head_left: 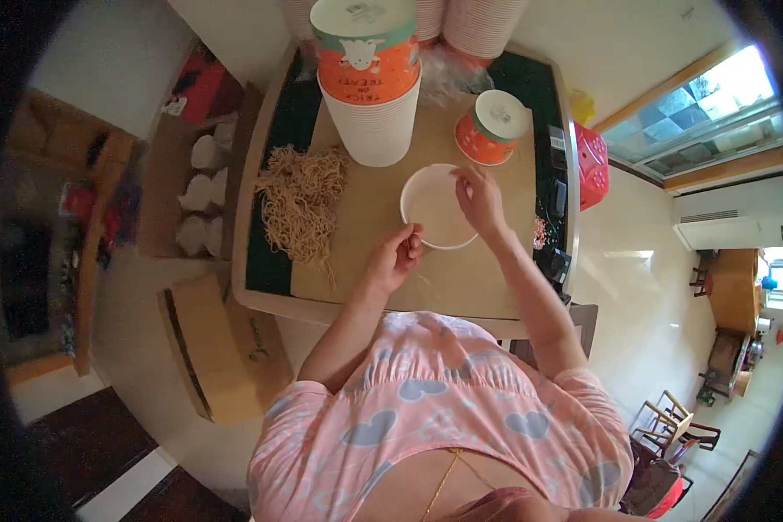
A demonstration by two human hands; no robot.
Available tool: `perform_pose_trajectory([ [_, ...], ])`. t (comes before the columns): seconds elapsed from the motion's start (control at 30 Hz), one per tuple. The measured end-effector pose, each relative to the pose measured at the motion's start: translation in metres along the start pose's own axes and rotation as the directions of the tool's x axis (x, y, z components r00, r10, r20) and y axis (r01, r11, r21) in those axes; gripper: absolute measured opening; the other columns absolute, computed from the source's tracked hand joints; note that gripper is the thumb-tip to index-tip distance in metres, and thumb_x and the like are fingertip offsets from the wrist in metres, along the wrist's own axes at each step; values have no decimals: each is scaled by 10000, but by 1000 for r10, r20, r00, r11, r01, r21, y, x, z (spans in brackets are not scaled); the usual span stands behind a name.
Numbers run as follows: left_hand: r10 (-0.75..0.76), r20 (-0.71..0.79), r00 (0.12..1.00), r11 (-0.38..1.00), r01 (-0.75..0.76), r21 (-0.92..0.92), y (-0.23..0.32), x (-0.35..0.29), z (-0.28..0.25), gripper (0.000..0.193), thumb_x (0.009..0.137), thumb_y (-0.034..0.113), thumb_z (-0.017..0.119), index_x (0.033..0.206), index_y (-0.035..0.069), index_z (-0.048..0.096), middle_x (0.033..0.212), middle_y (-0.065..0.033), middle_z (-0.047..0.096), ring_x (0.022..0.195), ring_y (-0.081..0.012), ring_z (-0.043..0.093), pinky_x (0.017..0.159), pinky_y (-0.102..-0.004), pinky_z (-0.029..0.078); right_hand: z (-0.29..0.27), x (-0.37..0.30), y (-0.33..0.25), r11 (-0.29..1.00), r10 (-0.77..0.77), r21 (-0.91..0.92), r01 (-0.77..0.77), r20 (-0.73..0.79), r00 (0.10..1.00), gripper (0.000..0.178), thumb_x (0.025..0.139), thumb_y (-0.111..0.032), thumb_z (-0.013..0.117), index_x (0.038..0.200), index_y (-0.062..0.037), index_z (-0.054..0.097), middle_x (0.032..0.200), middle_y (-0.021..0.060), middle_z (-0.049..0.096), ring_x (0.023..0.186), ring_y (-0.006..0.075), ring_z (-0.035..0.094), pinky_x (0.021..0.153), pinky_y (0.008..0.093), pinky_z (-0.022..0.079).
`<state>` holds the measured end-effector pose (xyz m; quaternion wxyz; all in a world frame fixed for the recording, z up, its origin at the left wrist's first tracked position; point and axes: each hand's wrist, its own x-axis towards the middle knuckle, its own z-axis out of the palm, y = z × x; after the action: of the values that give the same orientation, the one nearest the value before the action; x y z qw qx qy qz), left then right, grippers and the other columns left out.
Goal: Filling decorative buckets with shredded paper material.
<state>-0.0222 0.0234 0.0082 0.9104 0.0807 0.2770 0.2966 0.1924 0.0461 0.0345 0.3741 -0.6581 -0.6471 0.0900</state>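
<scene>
A white paper bucket [439,213] stands on the brown board in front of me, its open mouth facing up. My left hand [398,254] is curled, its fingertips pinched at the near left part of the rim. At the far right of the same rim, my right hand [481,198] pinches with thumb and forefinger. Whether a thin strand is also between the fingers is too small to tell. A loose heap of tan twine [303,204] lies left of the bucket. Beyond it to the right, an orange and green printed bucket [487,139] sits upside down.
A tall stack of nested paper buckets [370,113] rises at the far side, with more white stacks [483,26] and clear plastic [452,74] behind. Dark small devices [555,200] line the table's right edge. Cardboard boxes [226,348] stand at the left; a red plastic stool [592,165] is right.
</scene>
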Motion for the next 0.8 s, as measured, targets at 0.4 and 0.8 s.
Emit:
perform_pose_trajectory([
  [0.4, 84, 65, 994, 989, -76, -128, -13, 6, 18, 259, 888, 223, 549, 1053, 25, 571, 781, -62, 623, 686, -141, 571, 659, -271, 472, -27, -123, -62, 65, 230, 581, -811, 782, 579, 326, 902, -100, 502, 1217, -30, 456, 930, 123, 632, 869, 181, 621, 801, 295, 497],
  [0.8, -20, 117, 993, 963, -12, 270, -40, 16, 35, 238, 909, 202, 506, 1021, 11, 594, 831, -48, 627, 759, -115, 594, 726, -248, 485, -43, -126, -2, -321, 684, 907, -271, 421, 596, 252, 910, -102, 492, 1133, 15, 488, 1002, 117, 588, 883, 169, 591, 778, 272, 495],
])
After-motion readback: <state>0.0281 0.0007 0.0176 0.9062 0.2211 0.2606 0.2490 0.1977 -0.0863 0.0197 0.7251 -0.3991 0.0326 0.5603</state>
